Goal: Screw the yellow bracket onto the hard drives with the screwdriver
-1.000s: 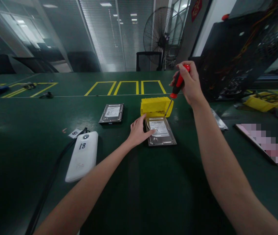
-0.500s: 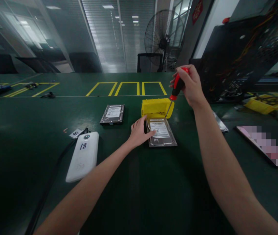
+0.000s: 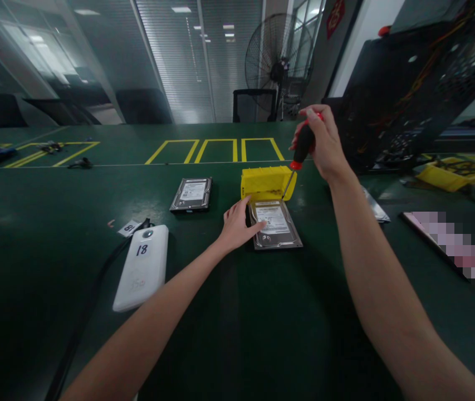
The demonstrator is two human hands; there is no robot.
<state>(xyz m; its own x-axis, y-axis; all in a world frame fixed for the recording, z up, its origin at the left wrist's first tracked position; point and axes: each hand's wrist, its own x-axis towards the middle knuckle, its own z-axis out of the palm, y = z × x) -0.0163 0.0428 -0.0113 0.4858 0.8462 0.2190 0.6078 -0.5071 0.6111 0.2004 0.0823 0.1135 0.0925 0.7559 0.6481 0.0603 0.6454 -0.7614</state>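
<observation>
A silver hard drive [image 3: 281, 236] with a white label lies flat on the green table, its far edge close against a yellow plastic bin [image 3: 267, 182] tipped on its side. My left hand [image 3: 237, 225] steadies the drive from the left, thumb on the label and fingers along its left side toward the bin. Wrapped round the handle of a red and black screwdriver [image 3: 303, 146] is my right hand [image 3: 323, 139], raised above the bin's right end. The tilted shaft reaches down to the drive's far right corner; the tip's exact contact is too small to tell.
Another hard drive [image 3: 192, 195] lies to the left. Nearer stands a white case marked 18 [image 3: 142, 267], with a black cable [image 3: 95, 289] beside it. At right are a black computer case [image 3: 381, 111], a yellow bin of cables [image 3: 450, 175] and a pixelated flat object [image 3: 454, 245].
My right hand has turned slightly round the screwdriver handle, its fingers shifting. The left hand and the hard drive hold their places; the whole view has shifted a little.
</observation>
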